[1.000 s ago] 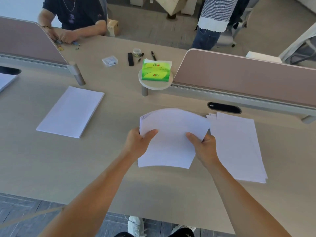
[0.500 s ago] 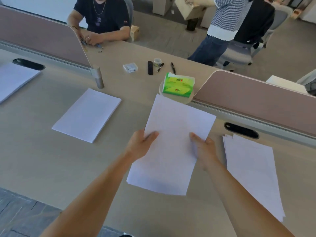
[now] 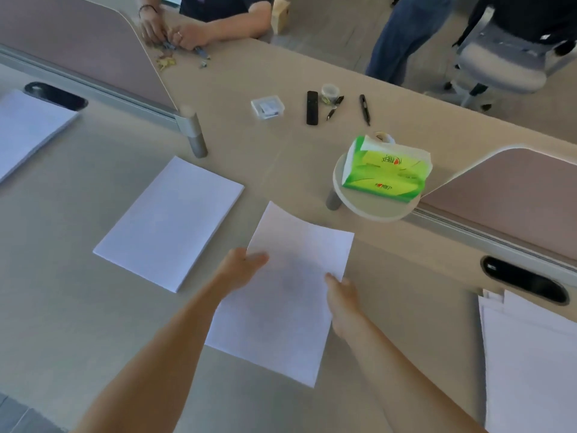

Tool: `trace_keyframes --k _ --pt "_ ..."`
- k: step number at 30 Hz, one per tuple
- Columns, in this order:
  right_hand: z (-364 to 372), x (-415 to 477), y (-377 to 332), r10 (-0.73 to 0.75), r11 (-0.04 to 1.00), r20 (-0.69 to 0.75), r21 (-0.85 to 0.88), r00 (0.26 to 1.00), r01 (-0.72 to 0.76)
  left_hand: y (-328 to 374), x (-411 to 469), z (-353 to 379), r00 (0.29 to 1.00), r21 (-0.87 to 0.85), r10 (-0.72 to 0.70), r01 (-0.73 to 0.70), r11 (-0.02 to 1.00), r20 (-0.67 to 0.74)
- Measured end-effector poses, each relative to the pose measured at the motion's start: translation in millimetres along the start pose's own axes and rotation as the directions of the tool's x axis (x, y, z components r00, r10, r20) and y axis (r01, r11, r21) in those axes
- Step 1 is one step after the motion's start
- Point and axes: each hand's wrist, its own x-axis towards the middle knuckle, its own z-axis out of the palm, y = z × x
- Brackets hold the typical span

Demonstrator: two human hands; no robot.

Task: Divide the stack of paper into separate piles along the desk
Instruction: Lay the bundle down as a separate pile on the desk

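A thin batch of white sheets (image 3: 281, 295) is held over the middle of the desk. My left hand (image 3: 240, 267) grips its left edge with the thumb on top. My right hand (image 3: 343, 295) grips its right edge, thumb on the sheets. The loose source stack of paper (image 3: 530, 364) lies at the right edge of the view. A neat pile (image 3: 170, 223) lies on the desk left of the held batch. Another pile (image 3: 28, 129) lies at the far left.
A green tissue pack (image 3: 387, 171) sits on a small round stand (image 3: 371, 210) just beyond the held sheets. Pink dividers (image 3: 512, 195) run along the desk's back. Pens, a black remote (image 3: 312, 107) and a small clear box lie farther away. One person sits opposite and another stands.
Both hands have carried the batch of sheets leftward, away from the source stack and toward the neat pile. The bent sheets have flattened out. The view has shifted left.
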Motion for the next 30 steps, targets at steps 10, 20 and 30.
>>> trace_keyframes --k 10,20,30 --pt "27 60 -23 0.041 0.996 -0.002 -0.081 0.999 -0.041 9 76 -4 0.986 0.156 -0.165 0.163 0.974 -0.002" --pt "8 63 -35 0.035 0.956 0.039 -0.293 0.999 -0.022 32 57 6 0.968 0.563 -0.063 0.194 0.803 -0.244" --pt "-34 25 -31 -0.015 0.900 0.039 -0.436 0.999 0.031 36 6 1 0.976 0.575 -0.062 0.174 0.799 -0.208"
